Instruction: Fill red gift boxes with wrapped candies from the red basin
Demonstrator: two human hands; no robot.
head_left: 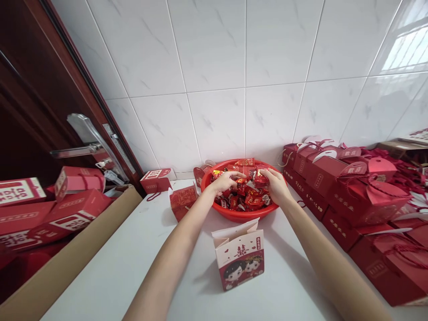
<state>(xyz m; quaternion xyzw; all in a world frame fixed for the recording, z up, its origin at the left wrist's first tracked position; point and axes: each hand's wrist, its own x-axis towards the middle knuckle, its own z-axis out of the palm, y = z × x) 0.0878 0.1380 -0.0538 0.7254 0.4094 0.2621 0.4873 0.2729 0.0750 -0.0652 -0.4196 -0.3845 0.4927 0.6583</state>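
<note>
On the white desk [107,267], stacked red gift boxes [347,191] line the right edge, a red plastic basin [239,216] sits near the back edge, and an upright double-happiness carton [239,263] stands open-topped nearer the front edge. Inside the basin, the right hand's [277,182] fingers pinch a red-wrapped candy [260,177]; the left hand's [226,182] curl over others, grip unclear.

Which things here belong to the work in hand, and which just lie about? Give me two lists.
In use, it seems:
red basin
wrapped sweets
left hand and right hand, both at the sweets
probably the open paper box

Apparently lying about:
stacked boxes at right
cardboard carton
keys at the door
</note>
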